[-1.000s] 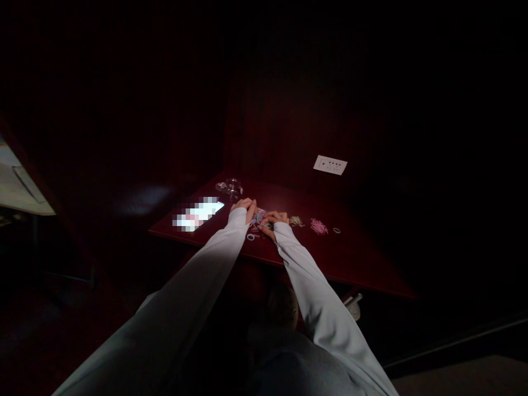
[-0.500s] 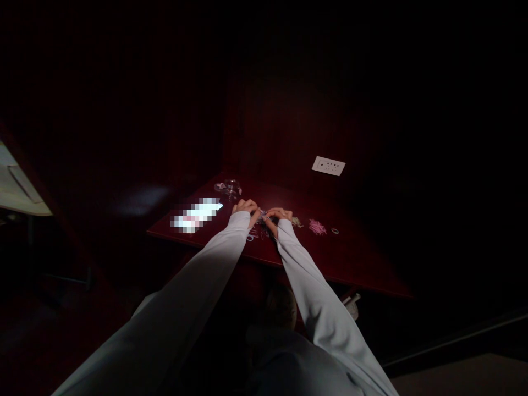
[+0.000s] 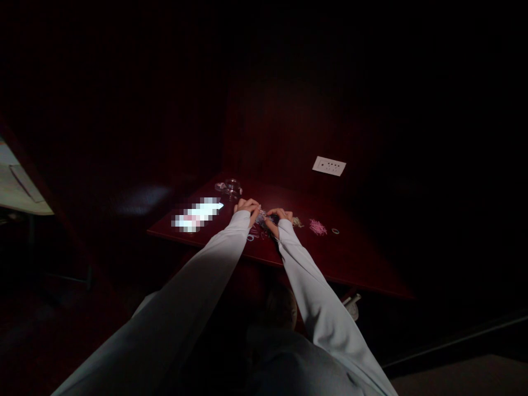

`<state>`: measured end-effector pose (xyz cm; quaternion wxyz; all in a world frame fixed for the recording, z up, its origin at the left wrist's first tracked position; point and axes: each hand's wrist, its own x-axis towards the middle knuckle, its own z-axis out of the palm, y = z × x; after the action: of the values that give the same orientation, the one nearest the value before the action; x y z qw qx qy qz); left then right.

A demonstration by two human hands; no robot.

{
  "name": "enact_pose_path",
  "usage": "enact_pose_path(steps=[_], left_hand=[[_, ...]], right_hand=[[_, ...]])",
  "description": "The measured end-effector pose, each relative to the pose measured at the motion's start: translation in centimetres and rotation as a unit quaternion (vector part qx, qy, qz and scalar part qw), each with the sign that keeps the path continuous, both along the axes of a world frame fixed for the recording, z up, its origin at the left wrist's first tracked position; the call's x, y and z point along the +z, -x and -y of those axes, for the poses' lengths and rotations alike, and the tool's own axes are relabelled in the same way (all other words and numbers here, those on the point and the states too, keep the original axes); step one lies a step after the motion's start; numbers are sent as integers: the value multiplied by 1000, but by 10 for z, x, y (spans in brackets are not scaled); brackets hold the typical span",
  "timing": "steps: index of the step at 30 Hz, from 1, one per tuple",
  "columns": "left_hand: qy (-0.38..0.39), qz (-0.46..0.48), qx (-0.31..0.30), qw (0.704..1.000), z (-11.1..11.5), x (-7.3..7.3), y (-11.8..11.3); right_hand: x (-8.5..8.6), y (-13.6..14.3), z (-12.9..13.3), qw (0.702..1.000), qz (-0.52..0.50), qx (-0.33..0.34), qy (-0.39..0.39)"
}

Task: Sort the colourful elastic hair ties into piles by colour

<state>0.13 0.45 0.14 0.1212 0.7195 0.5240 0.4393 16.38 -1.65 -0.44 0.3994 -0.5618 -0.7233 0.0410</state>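
My left hand is over the dark red table with its fingers closed in a pinch. Facing it, a short gap away, my right hand is also closed, thumb against fingers. What either one grips is too small to make out. Between and below the fingertips lies a pale purple heap of small thin pieces, partly covered by the hands. A pale yellow heap sits just right of my right hand. Beyond it is a pink heap of similar thin pieces. White loops lie near my left wrist.
A small ring rests right of the pink heap. Clear round containers stand at the back left of the table. A bright, blurred-out screen lies at the left. A white socket plate is on the back wall.
My hands have drawn slightly apart at the fingertips, so more of the purple heap shows between them. The heaps and the other things on the table look unchanged.
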Motion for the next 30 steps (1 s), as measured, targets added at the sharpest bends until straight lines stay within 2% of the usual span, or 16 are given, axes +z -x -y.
enact_pose_path(steps=[11, 15, 20, 24, 30], left_hand=[[1, -1, -25, 1000, 3, 2, 1], [8, 37, -9, 999, 6, 6, 1], [23, 66, -6, 998, 10, 11, 3], [31, 73, -7, 997, 11, 13, 3], [44, 63, 3, 997, 14, 16, 1]], right_hand=[[2, 4, 0, 1000, 15, -6, 0], [5, -8, -6, 996, 9, -82, -27], [9, -54, -3, 972, 30, -219, -75], [8, -80, 3, 964, 74, -253, -35], [8, -78, 4, 959, 64, -273, -29]])
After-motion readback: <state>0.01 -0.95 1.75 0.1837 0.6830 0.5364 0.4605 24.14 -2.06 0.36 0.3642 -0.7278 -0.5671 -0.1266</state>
